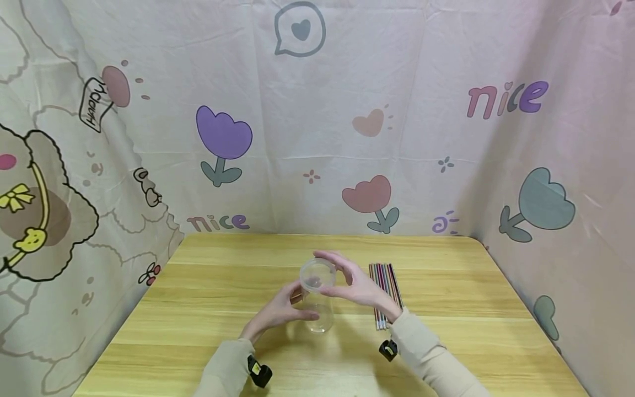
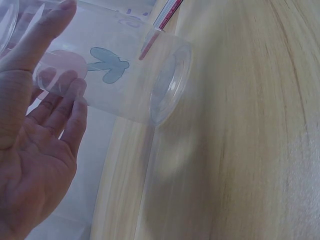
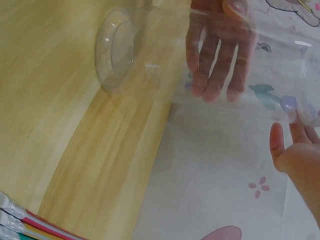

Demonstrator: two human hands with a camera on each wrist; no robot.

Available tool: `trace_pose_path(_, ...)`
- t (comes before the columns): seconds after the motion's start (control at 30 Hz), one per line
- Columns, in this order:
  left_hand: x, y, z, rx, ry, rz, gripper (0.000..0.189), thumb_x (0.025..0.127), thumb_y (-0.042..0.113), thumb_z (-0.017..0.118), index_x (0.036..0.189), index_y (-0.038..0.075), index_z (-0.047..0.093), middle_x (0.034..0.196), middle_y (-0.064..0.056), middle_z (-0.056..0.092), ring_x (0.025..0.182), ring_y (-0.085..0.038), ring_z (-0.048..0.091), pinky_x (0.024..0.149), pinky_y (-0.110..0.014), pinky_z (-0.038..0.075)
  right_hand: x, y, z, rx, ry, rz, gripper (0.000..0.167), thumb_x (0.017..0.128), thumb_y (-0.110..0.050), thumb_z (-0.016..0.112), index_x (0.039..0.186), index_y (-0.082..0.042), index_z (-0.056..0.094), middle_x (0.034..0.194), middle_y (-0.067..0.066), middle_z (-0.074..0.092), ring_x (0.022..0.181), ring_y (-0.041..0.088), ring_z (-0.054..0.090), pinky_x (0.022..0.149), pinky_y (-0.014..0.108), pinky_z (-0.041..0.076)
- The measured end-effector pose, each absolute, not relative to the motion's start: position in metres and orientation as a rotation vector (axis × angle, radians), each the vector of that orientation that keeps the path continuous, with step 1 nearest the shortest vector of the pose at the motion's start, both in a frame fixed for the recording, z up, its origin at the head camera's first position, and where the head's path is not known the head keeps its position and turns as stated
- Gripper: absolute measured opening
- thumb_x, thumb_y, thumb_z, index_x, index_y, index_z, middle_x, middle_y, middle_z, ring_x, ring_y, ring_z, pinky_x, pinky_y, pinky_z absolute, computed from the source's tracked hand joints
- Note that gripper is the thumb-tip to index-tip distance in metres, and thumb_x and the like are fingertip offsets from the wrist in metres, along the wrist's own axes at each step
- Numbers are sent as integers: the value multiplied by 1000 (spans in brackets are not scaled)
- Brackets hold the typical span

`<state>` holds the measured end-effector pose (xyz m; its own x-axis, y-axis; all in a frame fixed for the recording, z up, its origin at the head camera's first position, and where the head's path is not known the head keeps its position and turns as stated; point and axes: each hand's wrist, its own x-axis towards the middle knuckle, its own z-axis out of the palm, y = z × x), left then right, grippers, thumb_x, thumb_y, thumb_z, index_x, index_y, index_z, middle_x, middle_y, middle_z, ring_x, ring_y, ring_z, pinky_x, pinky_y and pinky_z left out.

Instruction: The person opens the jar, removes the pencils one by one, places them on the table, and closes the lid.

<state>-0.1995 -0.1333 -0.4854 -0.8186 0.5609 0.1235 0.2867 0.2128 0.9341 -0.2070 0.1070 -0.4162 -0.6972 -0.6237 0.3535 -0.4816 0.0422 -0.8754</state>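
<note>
A tall clear plastic container [image 1: 321,321] with a round rim stands upright near the middle of the table, between both hands. My left hand [image 1: 278,310] holds its side, thumb at the front and fingers behind. In the left wrist view those fingers of the left hand [image 2: 47,150] partly show through the clear wall [image 2: 125,100]. Higher up, my right hand [image 1: 354,282] grips the rim, thumb on the near side and fingers on the far side. Only part of the right hand [image 3: 302,157] appears in the right wrist view, beside the container's upper end.
Several pencils [image 1: 381,284] lie side by side to the right of the container, partly beneath the right forearm. Their eraser ends [image 3: 11,217] face the near side. A patterned cloth [image 1: 297,138] hangs behind and beside the wooden table [image 1: 198,286].
</note>
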Motion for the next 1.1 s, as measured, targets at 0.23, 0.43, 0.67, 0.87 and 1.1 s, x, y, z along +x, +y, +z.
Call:
trace_pose_path(0.23,-200,-133,-485,816,2246,1643,82,81,19,84,151,10,42,155,-17,47,144,-42,42,120,-59,34,-208,112,-413,-1203,2069,-1733,72,94,-4,65,157,-9,31,161,13,39,149,34,35,126,59,23)
trace_pose_path(0.43,-201,-133,-486,822,2240,1651,82,81,18,85,151,11,43,156,-15,46,145,-41,41,121,-59,33,-208,111,-413,-1184,2100,-1763,73,91,-5,69,155,-8,35,157,14,45,143,32,43,124,55,29)
trace_pose_path(0.67,-200,-133,-486,835,2249,1651,82,81,18,84,151,13,43,157,-15,44,146,-40,40,121,-58,34,-207,106,-417,-1158,2289,-1763,74,84,-10,79,150,-9,45,148,14,54,122,16,55,101,30,48)
trace_pose_path(0.87,-200,-133,-485,826,2256,1644,83,80,19,85,151,12,42,157,-15,44,146,-41,40,121,-58,34,-206,107,-416,-1129,2213,-1722,77,87,-14,77,154,-15,40,156,8,47,141,28,45,121,61,29)
trace_pose_path(1.1,-200,-133,-485,823,2261,1640,82,80,19,85,151,12,43,157,-15,45,146,-40,40,121,-57,35,-206,103,-417,-1100,2251,-1757,79,85,-11,79,153,-15,40,151,8,54,134,29,51,120,62,29)
